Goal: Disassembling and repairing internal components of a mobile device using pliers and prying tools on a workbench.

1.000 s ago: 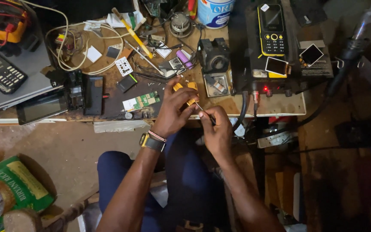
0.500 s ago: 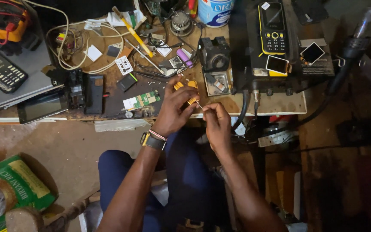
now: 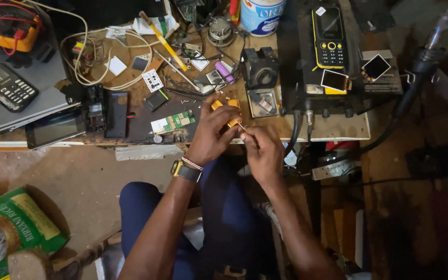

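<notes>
Cluttered wooden workbench (image 3: 130, 93): at its front edge, the left hand (image 3: 211, 137) grips a small yellow phone casing (image 3: 226, 105), mostly hidden, orientation unclear. The right hand (image 3: 263, 153) pinches a thin metal tool (image 3: 241, 126) pointing up-left at it.

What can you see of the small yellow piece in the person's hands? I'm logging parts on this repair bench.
The yellow piece looks like a small plastic casing, orange-yellow, shown in bits between the fingers that cover most of it. The left hand grips it just above the front edge of the workbench. The right hand holds a thin tool whose tip meets it. Finer details are too small to tell.
</notes>
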